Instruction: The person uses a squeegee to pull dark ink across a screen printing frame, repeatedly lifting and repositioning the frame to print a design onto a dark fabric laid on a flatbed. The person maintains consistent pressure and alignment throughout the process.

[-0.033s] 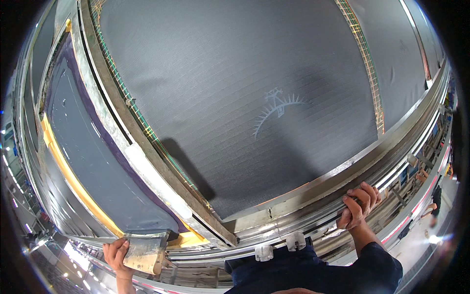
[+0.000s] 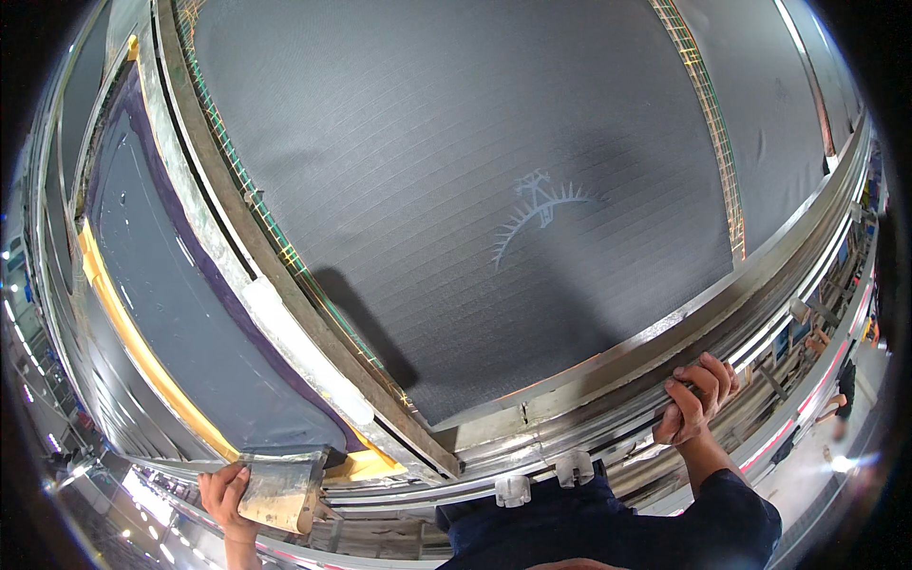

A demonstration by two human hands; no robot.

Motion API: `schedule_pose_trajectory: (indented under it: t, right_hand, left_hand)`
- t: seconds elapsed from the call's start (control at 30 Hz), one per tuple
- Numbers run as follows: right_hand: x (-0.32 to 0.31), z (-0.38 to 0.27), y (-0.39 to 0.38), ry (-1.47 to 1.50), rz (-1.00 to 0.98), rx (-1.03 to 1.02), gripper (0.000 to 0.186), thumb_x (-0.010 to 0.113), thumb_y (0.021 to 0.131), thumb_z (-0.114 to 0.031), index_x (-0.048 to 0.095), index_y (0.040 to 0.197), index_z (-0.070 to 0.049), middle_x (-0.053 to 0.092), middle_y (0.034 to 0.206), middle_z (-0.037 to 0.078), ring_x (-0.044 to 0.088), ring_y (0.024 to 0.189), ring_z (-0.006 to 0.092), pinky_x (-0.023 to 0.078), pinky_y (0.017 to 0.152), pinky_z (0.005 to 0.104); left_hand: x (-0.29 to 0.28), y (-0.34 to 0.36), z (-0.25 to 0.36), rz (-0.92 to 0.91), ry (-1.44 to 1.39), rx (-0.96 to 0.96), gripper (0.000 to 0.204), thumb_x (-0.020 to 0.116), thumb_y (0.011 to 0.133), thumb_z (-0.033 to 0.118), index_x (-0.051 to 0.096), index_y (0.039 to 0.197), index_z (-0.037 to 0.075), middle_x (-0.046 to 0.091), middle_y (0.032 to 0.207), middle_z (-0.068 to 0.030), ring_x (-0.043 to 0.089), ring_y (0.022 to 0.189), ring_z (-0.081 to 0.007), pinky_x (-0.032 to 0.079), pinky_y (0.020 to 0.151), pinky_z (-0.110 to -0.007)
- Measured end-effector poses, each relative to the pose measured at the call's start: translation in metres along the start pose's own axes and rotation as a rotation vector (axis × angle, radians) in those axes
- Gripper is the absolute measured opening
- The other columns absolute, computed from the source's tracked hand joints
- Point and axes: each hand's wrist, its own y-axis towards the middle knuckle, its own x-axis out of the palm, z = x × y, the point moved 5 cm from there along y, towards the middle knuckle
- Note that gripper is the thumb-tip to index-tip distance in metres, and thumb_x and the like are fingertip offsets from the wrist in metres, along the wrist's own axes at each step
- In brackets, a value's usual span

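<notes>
In the lower left, my left hand (image 2: 228,494) grips the left end of a squeegee (image 2: 283,489) with a worn, ink-smeared wooden handle. The squeegee lies at the near end of a printing screen (image 2: 180,275), which has grey mesh, a dark purple border and yellow tape along its edges. Over on the right, my right hand (image 2: 698,397) is curled over the metal rail (image 2: 760,353) along the table's near edge, its fingers bent. A dark fabric panel (image 2: 427,142) bearing a pale spiked arc print (image 2: 543,206) lies flat on the table.
Green-and-orange mesh strips (image 2: 282,249) run along both sides of the panel. The screen's metal frame (image 2: 214,204) stands beside the left strip. Two clear clips (image 2: 513,490) sit at the rail in front of my body. Another person (image 2: 844,394) is at the far right.
</notes>
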Motion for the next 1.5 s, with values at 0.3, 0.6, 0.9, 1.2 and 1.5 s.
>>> schedule_pose_trajectory:
  t: [0.3,0.6,0.9,1.2,1.5]
  right_hand:
    - [-0.001,-0.002,0.004,0.019,-0.027,0.020,0.024,0.054,0.079,-0.023,0.064,0.101,-0.021,0.065,0.100,0.006,0.058,0.112,0.0321,0.034,0.097,0.0525]
    - [0.000,-0.005,0.009,0.011,-0.019,0.020,0.023,0.054,0.081,-0.023,0.064,0.101,-0.020,0.066,0.098,0.006,0.059,0.109,0.0323,0.034,0.095,0.0517]
    - [0.000,-0.008,0.019,0.043,0.118,0.012,0.019,0.055,0.083,-0.020,0.069,0.095,-0.017,0.068,0.096,0.005,0.062,0.105,0.0298,0.034,0.096,0.0485]
    - [-0.004,-0.013,0.023,0.027,0.129,0.001,0.021,0.058,0.091,-0.023,0.073,0.101,-0.012,0.067,0.110,0.007,0.061,0.114,0.0310,0.034,0.100,0.0458]
    - [-0.008,-0.020,0.032,0.030,0.140,-0.017,0.020,0.059,0.091,-0.027,0.072,0.102,-0.016,0.067,0.111,0.002,0.059,0.119,0.0263,0.034,0.103,0.0437]
  left_hand:
    - [-0.003,0.000,-0.009,-0.046,-0.062,-0.033,0.017,0.072,0.079,0.011,0.067,0.094,0.006,0.068,0.089,-0.0099,0.063,0.087,-0.0359,0.047,0.081,-0.049]
    - [0.000,-0.006,-0.010,-0.018,-0.057,-0.013,0.018,0.070,0.080,0.014,0.067,0.094,0.004,0.066,0.088,-0.0117,0.062,0.084,-0.0357,0.046,0.079,-0.050]
    - [0.003,-0.007,0.003,0.046,-0.037,0.006,0.032,0.074,0.071,0.020,0.070,0.100,0.006,0.069,0.092,-0.0095,0.061,0.085,-0.0315,0.042,0.079,-0.045]
    - [-0.020,-0.022,0.025,0.018,0.015,0.005,0.063,0.079,0.060,0.005,0.066,0.121,0.010,0.066,0.123,-0.0083,0.060,0.112,-0.0310,0.049,0.095,-0.044]
    - [-0.018,-0.039,-0.015,0.323,-0.159,-0.797,0.037,0.074,0.079,0.034,0.075,0.100,0.003,0.073,0.091,-0.0222,0.070,0.089,-0.0441,0.057,0.081,-0.052]
